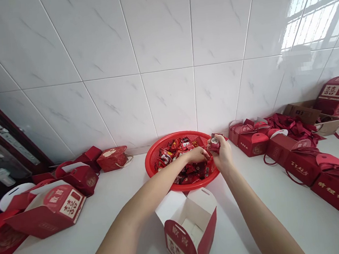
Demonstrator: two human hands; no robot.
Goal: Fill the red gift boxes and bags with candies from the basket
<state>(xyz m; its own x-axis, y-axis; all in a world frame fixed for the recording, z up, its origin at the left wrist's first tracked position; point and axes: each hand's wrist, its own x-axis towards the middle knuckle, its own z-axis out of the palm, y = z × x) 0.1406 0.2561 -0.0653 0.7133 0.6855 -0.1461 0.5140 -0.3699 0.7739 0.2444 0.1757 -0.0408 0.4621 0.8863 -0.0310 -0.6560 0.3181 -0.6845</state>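
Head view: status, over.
Right hand holds small dark-red packet; left hand at wrapped packets in round red plastic basket. Open red-white cardboard box between forearms. No obstruction seen.

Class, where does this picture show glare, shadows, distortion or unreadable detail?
Head view: a window reflection glares on the wall tiles, upper right; head view: soft shadows fall on the white tabletop beside the forearms; head view: grout lines splay towards the top; head view: most print on the wrapped sweets is too small to read.
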